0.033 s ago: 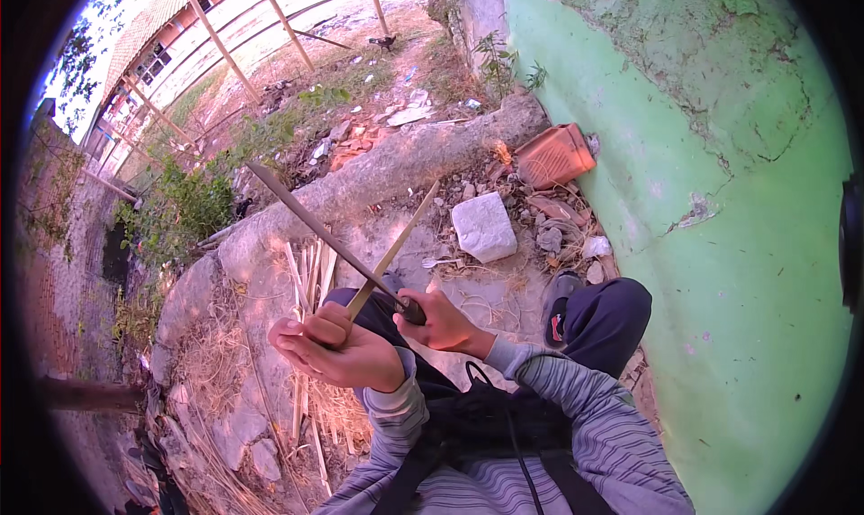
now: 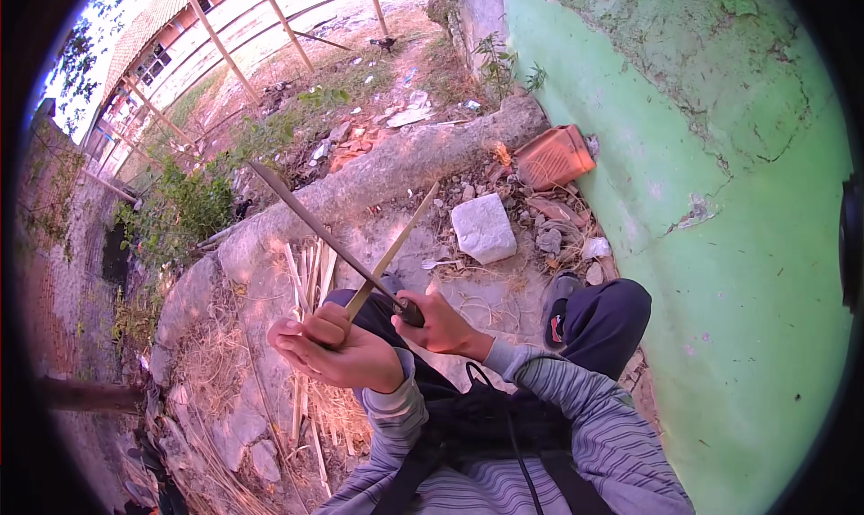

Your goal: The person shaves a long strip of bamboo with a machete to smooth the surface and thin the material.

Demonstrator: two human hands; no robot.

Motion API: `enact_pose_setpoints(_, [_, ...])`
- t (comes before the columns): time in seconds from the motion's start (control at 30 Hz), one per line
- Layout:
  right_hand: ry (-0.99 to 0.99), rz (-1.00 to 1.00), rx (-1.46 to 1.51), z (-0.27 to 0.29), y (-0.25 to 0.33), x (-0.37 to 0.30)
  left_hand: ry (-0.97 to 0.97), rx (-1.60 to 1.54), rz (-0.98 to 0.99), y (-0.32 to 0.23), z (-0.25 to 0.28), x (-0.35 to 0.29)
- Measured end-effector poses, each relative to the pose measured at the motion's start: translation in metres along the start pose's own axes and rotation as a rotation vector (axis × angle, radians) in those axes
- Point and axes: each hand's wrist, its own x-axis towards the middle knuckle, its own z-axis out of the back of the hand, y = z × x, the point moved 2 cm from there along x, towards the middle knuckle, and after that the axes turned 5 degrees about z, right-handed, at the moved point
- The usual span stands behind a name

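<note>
**Long dark metal blade (image 2: pixel 317 229) crosses slim yellowish wooden strip (image 2: pixel 407 231)**

With our left hand (image 2: pixel 337 349) we pinch the strip's near end between thumb and fingers, its far tip slanting right. Our right hand (image 2: pixel 441 324) wraps around the blade's dark rounded handle (image 2: pixel 411 313), the blade pointing far left; whether blade and strip touch, we cannot tell. Pale split strips (image 2: pixel 310 272) lie to the left. Farther right we see a rough white block (image 2: pixel 483 227), then an orange ridged clay tile (image 2: pixel 555 155) beside the flaking green wall (image 2: pixel 720 209).
</note>
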Motion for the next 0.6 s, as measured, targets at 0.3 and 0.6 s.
enact_pose_setpoints(0.3, [-0.019, -0.007, 0.009, -0.001, -0.005, -0.001, 0.059, -0.018, 0.017, 0.001, 0.001, 0.000])
enact_pose_setpoints(0.6, [0.009, 0.003, -0.009, 0.001, 0.004, -0.007, 0.127, -0.027, 0.003, -0.008, -0.012, -0.008])
